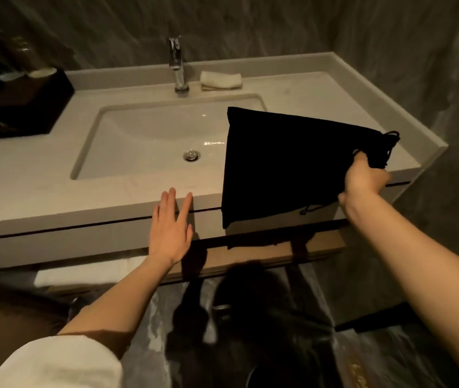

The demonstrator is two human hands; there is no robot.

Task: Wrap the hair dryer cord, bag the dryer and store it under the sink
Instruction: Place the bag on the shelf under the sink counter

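Observation:
A flat black drawstring bag [284, 161] hangs in the air over the right side of the white sink [110, 130], held by its mouth end. My right hand [362, 177] is shut on that gathered end, with the drawstring loops sticking out past the fingers. My left hand [171, 228] is open, fingers spread, hovering in front of the vanity's front edge, holding nothing. No hair dryer or cord is visible on the counter. A dark shape on the floor below the vanity is too dim to identify.
A chrome faucet [178, 65] stands behind the basin, with a folded white towel [221, 79] beside it. A dark tray [18, 105] with small items sits at the counter's left. Under the counter runs a wooden shelf [250, 256] with white folded towels [82, 273] at its left.

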